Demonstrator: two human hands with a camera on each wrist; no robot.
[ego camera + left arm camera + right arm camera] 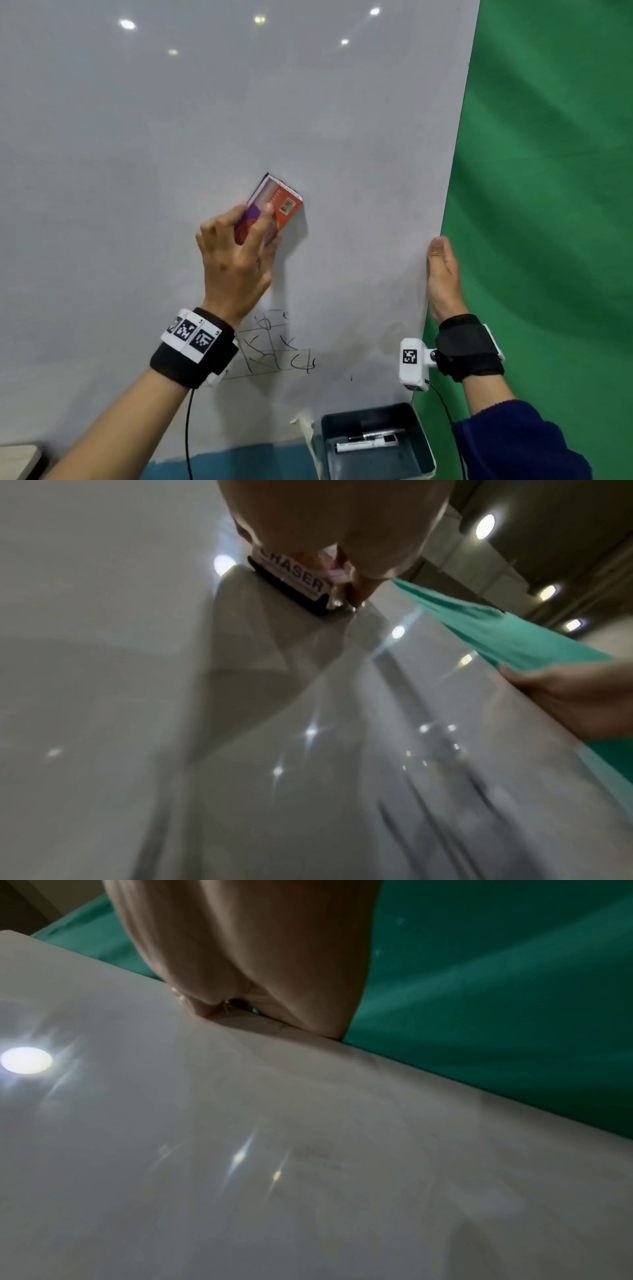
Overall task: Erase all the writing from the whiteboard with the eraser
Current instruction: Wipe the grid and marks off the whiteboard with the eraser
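Observation:
My left hand [239, 246] grips an orange and purple eraser [286, 202] and presses its dark felt flat against the whiteboard [137, 154], a little above the black writing [274, 346]. The writing is a scribble of strokes and a faint grid low on the board, partly hidden by my left wrist. In the left wrist view the eraser [294, 582] shows its white edge label and black pad on the board [137, 696]. My right hand [443, 274] clasps the whiteboard's right edge, thumb on the front, fingers hidden behind; the right wrist view shows that hand [246, 961] on the board edge [428, 1069].
A green cloth [548, 205] hangs behind the board to the right. A grey tray [416, 428] below the board's lower right holds markers [366, 445]. Torn tape [305, 425] sticks at the board's bottom edge, above a blue surface [239, 462].

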